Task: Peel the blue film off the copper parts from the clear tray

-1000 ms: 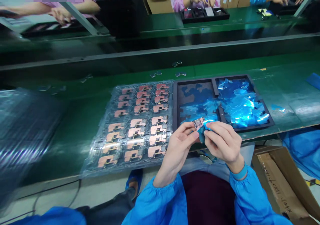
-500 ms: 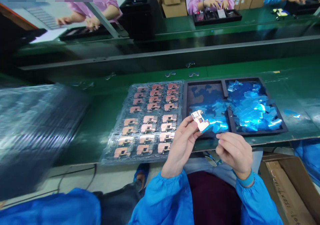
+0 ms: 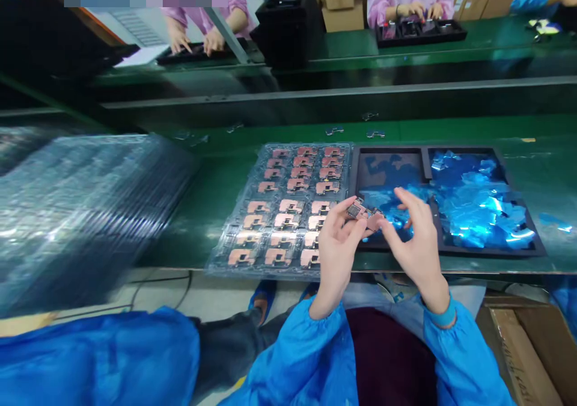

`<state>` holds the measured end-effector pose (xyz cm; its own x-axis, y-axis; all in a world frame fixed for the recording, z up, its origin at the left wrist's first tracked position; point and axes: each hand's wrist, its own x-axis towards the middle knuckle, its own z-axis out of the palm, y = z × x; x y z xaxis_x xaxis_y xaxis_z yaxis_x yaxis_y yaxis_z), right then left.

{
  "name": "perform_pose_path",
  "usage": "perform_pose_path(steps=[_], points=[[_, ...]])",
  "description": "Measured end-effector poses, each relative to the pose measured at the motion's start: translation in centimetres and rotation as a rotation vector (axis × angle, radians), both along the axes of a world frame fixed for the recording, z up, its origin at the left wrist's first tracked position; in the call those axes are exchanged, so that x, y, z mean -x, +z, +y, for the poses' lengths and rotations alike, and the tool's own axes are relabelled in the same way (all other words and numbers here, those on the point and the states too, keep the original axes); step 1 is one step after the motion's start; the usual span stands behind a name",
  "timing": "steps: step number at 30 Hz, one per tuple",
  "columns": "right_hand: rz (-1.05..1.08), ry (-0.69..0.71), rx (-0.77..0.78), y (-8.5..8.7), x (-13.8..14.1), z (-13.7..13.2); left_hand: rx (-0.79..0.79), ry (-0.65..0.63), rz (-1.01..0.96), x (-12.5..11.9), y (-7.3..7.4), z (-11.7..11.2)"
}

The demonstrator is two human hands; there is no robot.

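A small copper-coloured circuit board (image 3: 375, 219) with a dark square chip is pinched between the thumb and fingers of my left hand (image 3: 338, 240). Its far end meets the thumb of my right hand (image 3: 417, 243), whose fingers are spread apart above the black tray. To the left, a clear plastic blister tray (image 3: 232, 264) carries rows of similar boards (image 3: 288, 221). Behind and right of my hands lies a black two-compartment tray (image 3: 426, 164). Blue film pieces (image 3: 484, 204) pile up in its right compartment, and more lie in the left one, partly hidden by my hands.
Stacked clear trays (image 3: 85, 207) stand at the left. Several small metal parts (image 3: 375, 134) lie along the back of the green bench (image 3: 509, 129). A loose blue film scrap (image 3: 554, 221) is at the right. Co-workers' hands (image 3: 412, 11) work across the bench. An open cardboard box (image 3: 514, 352) sits below right.
My right hand has moved up and left to the board, its fingers going from pinched to spread. The board has tilted in my left hand. The whole view has shifted slightly.
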<state>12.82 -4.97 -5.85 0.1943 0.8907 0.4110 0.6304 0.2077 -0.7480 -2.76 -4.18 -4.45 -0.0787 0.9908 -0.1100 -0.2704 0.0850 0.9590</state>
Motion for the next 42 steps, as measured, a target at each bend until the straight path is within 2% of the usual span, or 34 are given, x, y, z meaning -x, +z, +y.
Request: perform_pose_path(steps=[2,4,9,12,15,17,19,22,24,27,29,32,33,35,37,39,40,42], points=[[0.192,0.113,0.119,0.1,1.3,-0.5,-0.018,0.01,-0.006,0.0,-0.4,0.0],[0.334,0.15,0.202,-0.1,2.2,-0.7,-0.045,0.036,-0.005,0.2,-0.8,-0.1],[0.426,0.162,0.192,-0.9,3.0,-0.6,-0.089,0.052,0.044,0.8,-0.9,-0.6],[0.486,0.191,0.184,-1.1,2.6,-0.9,-0.094,0.008,0.149,2.4,-0.4,-0.8],[0.515,0.243,0.211,-1.1,1.5,-1.5,-0.13,0.054,0.369,6.5,0.2,-0.2],[0.497,0.232,0.215,-1.1,0.5,-1.9,-0.151,0.127,0.524,10.6,0.5,0.6],[0.477,0.186,0.203,-1.0,-0.3,-2.3,-0.127,0.115,0.68,14.9,0.6,1.5],[0.445,0.145,0.202,-0.7,-0.9,-2.4,-0.068,-0.12,0.954,19.6,0.3,2.9],[0.421,0.151,0.208,-0.6,-0.9,-2.4,-0.089,-0.286,1.108,20.9,0.0,3.4],[0.378,0.177,0.226,-0.6,-0.9,-2.4,-0.197,-0.389,1.237,20.5,-0.7,3.5],[0.357,0.19,0.242,-0.7,-0.9,-2.5,-0.281,-0.325,1.302,19.6,-1.4,2.8],[0.347,0.182,0.263,-0.9,-1.2,-2.7,-0.38,-0.098,1.402,18.7,-2.6,0.8],[0.347,0.177,0.268,-1.0,-1.3,-2.7,-0.4,-0.061,1.423,18.7,-3.0,0.0],[0.351,0.164,0.274,-1.2,-1.5,-2.8,-0.427,-0.093,1.445,18.7,-3.3,-1.5],[0.364,0.155,0.269,-1.4,-1.6,-2.9,-0.455,-0.136,1.467,18.8,-3.0,-1.9],[0.385,0.161,0.264,-1.4,-1.6,-3.0,-0.503,-0.082,1.489,18.3,-2.0,-0.6],[0.397,0.164,0.261,-1.3,-1.5,-3.2,-0.534,-0.047,1.489,17.7,-1.4,0.9],[0.421,0.171,0.251,-1.1,-1.4,-3.4,-0.601,-0.057,1.468,15.4,-0.3,5.6]])
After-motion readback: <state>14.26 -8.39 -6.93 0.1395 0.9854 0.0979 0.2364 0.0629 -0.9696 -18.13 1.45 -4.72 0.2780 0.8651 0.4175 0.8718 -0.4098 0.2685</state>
